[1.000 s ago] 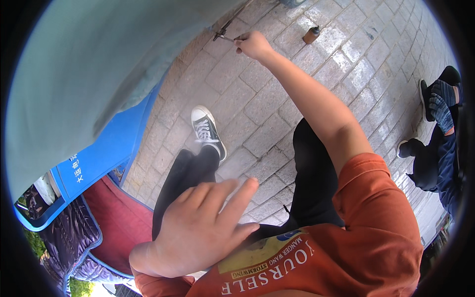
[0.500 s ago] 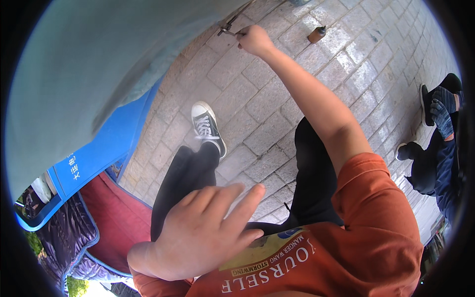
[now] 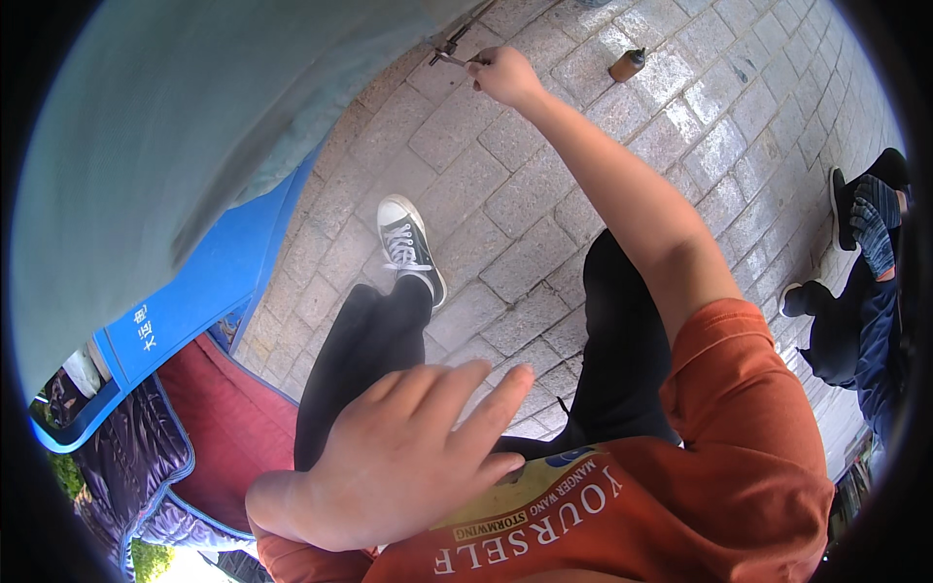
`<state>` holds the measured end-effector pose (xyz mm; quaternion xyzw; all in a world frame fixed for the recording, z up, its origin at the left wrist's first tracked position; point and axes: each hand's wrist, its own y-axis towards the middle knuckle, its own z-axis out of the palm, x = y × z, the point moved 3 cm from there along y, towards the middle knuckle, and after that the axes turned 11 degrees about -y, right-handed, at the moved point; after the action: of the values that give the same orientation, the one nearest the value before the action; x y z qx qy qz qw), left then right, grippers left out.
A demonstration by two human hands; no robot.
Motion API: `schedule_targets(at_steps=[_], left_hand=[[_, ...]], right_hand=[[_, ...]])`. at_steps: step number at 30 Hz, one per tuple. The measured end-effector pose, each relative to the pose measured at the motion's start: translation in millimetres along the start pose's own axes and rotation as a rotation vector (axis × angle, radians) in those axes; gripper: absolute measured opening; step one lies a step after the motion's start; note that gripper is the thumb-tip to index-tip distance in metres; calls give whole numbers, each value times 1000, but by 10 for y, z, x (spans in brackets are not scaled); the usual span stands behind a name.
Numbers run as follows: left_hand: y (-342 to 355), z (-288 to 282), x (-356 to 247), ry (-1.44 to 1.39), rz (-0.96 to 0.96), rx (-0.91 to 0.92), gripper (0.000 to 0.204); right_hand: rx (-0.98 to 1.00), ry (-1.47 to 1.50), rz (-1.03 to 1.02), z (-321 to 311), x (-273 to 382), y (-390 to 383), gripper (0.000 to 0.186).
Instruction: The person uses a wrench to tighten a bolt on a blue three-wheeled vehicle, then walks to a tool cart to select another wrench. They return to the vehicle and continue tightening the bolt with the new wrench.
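My right hand (image 3: 501, 76) reaches out at the top, fingers closed on a slim metal tool (image 3: 455, 60) that meets a dark metal fitting (image 3: 448, 45) beside the lower edge of a large grey-green surface (image 3: 165, 155); the exact contact is too small to make out. In front of my orange shirt, my left hand (image 3: 408, 452) hovers palm down with fingers apart and nothing visible in it. A small brown bottle (image 3: 627, 68) with a dark cap stands on the paving to the right of my right hand.
A blue body panel (image 3: 224, 262) runs below the grey-green surface, beside a red and dark purple quilted cover (image 3: 209, 432). My sneaker (image 3: 408, 243) rests on the stone paving (image 3: 515, 253). At the right edge another person's patterned gloved hand (image 3: 875, 228), dark-clothed legs and shoes show.
My right hand and the tool in it have shifted slightly up and to the right. My left hand has drifted a little to the right, its fingers still apart.
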<state>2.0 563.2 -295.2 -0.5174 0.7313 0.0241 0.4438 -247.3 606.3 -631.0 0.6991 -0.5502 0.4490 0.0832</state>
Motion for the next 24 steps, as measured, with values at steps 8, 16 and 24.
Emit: schedule_targets(at_steps=[8,16,24], left_hand=[[-7,-57,24,0,-21,-10,60],[-21,-211,78,15,-25,-58,64],[-46,-270,157,-10,-59,-53,63]], right_hand=[[47,47,18,75,-130,14,35],[-9,-153,-138,324,-326,-2,47],[-39,-249,-91,556,-305,78,48]])
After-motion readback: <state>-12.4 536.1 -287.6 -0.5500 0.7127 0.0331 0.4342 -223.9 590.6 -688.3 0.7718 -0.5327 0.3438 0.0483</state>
